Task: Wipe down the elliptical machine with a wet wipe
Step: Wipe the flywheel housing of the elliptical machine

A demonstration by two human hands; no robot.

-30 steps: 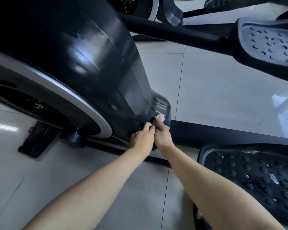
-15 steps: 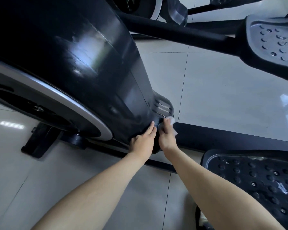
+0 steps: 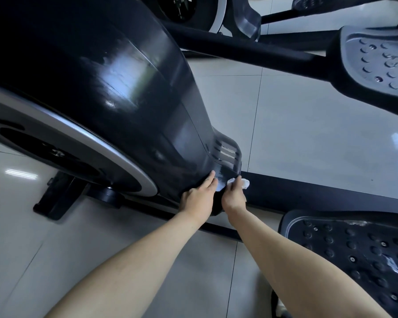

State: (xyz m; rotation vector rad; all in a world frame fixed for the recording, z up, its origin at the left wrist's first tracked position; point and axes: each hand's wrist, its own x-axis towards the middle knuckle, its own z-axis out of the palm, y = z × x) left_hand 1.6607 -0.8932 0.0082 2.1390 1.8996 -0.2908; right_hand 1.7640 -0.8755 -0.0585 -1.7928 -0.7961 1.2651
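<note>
The elliptical machine fills the left and middle of the head view, its glossy black housing curving down to a narrow lower end with a few vent slots. Both hands meet at that lower end, close together. The left hand lies flat against the housing, its fingers straight and held together, pointing up and away. Just to its right, the right hand has its fingers curled around the wet wipe, a small white bunch pressed to the bottom edge of the housing just below the slots (a little of it pokes out on either side of the fingers). A damp, streaky patch shows on the black surface between the two hands. The dark base rail runs off to the right behind the right hand. A studded pedal sits near right, and another pedal hangs far right above the pale tiled floor.
</note>
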